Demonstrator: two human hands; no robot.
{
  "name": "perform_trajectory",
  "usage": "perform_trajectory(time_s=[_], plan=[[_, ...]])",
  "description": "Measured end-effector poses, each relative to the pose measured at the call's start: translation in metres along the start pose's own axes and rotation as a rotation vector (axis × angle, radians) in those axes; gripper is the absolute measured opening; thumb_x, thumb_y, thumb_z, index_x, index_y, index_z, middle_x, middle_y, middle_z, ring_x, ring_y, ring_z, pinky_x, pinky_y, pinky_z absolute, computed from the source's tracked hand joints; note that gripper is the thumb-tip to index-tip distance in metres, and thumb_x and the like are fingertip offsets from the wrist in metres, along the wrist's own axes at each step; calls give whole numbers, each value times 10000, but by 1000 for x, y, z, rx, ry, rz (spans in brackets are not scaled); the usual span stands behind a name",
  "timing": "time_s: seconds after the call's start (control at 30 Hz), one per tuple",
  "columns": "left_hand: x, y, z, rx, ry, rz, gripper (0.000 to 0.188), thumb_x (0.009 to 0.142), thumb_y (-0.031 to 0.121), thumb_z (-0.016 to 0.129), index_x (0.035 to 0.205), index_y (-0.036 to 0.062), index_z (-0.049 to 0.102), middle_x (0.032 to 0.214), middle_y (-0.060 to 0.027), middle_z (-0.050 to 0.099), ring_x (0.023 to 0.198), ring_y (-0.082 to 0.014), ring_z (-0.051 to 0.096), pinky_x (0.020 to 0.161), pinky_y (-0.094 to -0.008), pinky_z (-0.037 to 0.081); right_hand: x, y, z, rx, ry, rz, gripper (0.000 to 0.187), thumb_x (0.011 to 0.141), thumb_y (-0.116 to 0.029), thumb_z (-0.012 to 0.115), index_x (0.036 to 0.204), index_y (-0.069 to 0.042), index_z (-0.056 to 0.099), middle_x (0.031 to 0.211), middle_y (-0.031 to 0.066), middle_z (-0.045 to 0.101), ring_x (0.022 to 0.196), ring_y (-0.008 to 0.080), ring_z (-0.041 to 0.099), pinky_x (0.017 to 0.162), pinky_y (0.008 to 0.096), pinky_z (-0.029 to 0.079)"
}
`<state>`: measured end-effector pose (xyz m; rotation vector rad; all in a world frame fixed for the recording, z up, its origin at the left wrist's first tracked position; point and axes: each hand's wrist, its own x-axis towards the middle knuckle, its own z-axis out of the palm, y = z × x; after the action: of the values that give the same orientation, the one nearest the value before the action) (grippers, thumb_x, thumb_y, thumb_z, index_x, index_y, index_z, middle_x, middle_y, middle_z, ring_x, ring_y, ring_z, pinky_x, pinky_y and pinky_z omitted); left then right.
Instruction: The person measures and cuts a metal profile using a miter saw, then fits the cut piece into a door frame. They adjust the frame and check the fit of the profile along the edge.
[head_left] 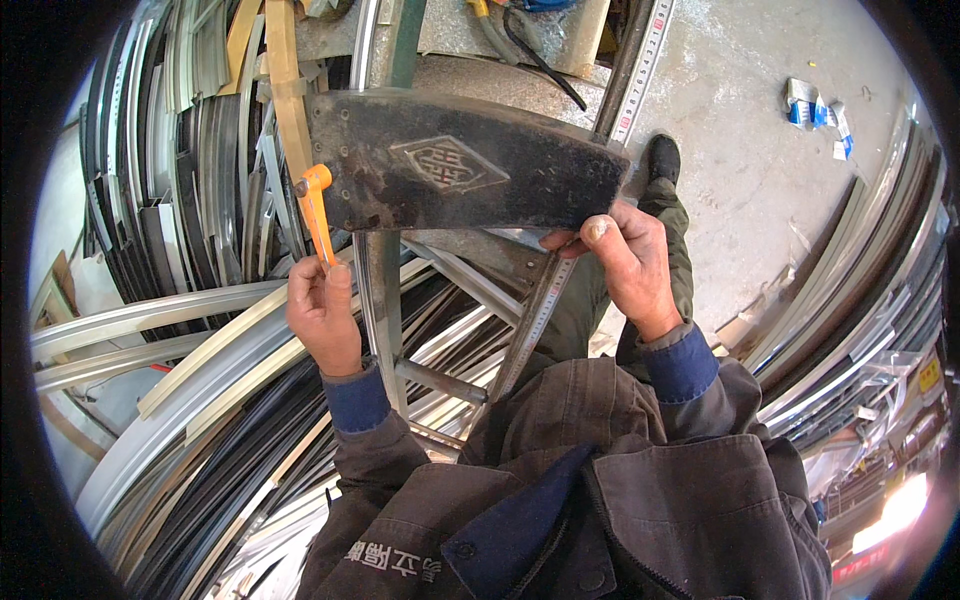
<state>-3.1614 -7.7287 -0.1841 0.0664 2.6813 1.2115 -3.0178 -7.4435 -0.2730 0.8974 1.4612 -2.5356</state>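
long profiles (220,215) filled the left. the dark plate (500,155) ran left to right just beyond both hands; left hand (325,315) pinched the orange lever (316,215) beside its left end, right hand (635,265) its near right corner.

Green rail (405,45) — partly hidden beneath black guard (530,170).

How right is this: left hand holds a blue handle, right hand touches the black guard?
Not quite: the head view shows the handle is orange, not blue. The left hand holds it; the right hand touches the black guard.
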Motion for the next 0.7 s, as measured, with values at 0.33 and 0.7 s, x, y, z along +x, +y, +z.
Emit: perform_trajectory(time_s=[0.33, 0.7], plan=[[4, -21, -8, 24, 93, -27, 341, 1044, 325, 622, 903, 14, 605, 800, -41, 620, 716, -118, 553, 682, -278, 465, -1, -1, -1, 13, -1, 12, 426, 1011, -358, 603, 973, 43, 740, 884, 95, 767, 821, 123, 675, 765, 288, 551], [17, -46, -10, -228, 200, -67, 420, 1063, 408, 573, 907, 18, 587, 816, -75, 611, 732, -151, 572, 679, -315, 479, 0, 1, -7, -28, -55, 24, 503, 1021, -428, 581, 1110, 53, 697, 960, 155, 761, 889, 185, 709, 796, 313, 566]])
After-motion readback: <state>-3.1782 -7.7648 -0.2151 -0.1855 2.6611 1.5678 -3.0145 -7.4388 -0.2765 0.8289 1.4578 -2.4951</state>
